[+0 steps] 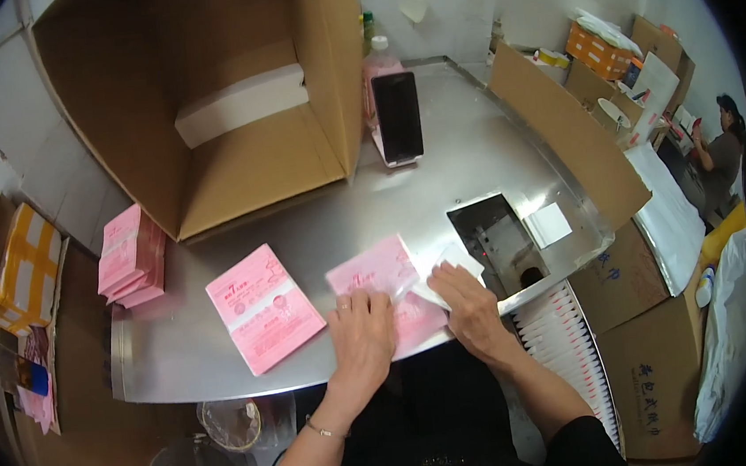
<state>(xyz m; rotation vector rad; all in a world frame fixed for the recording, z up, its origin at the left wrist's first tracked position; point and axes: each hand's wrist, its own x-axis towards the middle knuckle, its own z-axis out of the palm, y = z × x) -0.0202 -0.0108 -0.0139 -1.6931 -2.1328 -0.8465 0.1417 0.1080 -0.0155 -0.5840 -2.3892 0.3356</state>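
At the lower centre of the frame, the left hand (362, 336) rests bent fingers on a pink packet (383, 263), while the right hand's (471, 309) fingers lie over a white sheet (464, 256) at the packet's right side; I cannot tell whether either set grips or only presses. Left of them, a pink stack (264, 306) lies on the tabletop (345, 222). Tugging hard could crease the sheet; a rightward slip could drop it into the nearby opening (491, 240). Farther up stands a cardboard box (261, 172).
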